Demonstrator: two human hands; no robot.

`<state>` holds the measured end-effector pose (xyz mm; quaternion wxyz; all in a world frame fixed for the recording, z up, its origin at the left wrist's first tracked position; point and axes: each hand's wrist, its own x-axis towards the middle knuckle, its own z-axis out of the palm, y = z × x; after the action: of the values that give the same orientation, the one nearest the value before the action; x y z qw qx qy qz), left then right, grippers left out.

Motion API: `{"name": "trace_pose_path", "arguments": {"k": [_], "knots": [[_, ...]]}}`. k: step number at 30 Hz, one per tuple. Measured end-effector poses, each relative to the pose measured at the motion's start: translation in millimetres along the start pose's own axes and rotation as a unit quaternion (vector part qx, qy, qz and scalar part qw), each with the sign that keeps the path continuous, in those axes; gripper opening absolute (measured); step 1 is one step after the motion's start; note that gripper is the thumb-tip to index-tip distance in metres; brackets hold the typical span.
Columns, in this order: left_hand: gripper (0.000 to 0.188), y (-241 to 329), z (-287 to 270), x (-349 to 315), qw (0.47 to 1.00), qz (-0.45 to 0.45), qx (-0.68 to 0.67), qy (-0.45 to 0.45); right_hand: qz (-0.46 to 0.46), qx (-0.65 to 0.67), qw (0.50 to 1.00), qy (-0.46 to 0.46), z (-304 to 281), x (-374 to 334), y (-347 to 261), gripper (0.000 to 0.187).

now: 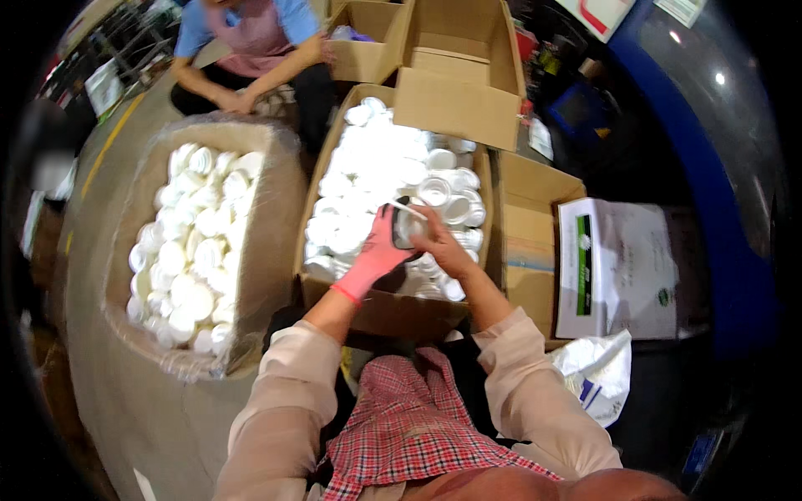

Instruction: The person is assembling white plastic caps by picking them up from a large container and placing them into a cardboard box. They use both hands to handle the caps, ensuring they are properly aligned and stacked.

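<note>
Over the middle box, my left hand [376,253], in a pink glove with dark fingertips, is closed round a white round lid [409,210]. My bare right hand [445,250] meets it from the other side, its fingers bent against the lid's edge. The lid is tilted and partly covered by my fingers. Just below my hands, an open cardboard box [307,242] is heaped with loose white lids [434,190], some showing their ringed undersides.
To the left stands a plastic-wrapped carton [267,225] full of white lids. Beyond it a person [251,50] in an apron sits with hands together. An open carton [530,225], a white printed box [618,267] and a white plastic bag [597,376] lie on my right.
</note>
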<state>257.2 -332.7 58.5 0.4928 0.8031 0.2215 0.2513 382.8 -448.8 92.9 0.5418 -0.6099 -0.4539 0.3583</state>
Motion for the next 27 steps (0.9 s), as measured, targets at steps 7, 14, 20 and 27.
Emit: {"name": "trace_pose_path", "arguments": {"k": [7, 14, 20, 27], "knots": [[0.099, 10, -18, -9, 0.999, 0.038, 0.019, -0.03, -0.004, 0.079, 0.979, 0.187, 16, 21, 21, 0.022], [0.096, -31, 1, 1, 0.967, -0.078, -0.234, -0.067, 0.076, 0.186, 0.947, 0.25, 15, 37, 46, 0.019], [0.074, 3, -17, -14, 0.95, -0.061, -0.284, -0.118, 0.0, 0.041, 0.951, 0.305, -27, 52, 88, 0.023], [0.068, 40, -60, -22, 0.844, -0.061, -0.53, -0.056, -0.136, -0.165, 0.912, 0.35, -69, -110, -11, 0.021]]}}
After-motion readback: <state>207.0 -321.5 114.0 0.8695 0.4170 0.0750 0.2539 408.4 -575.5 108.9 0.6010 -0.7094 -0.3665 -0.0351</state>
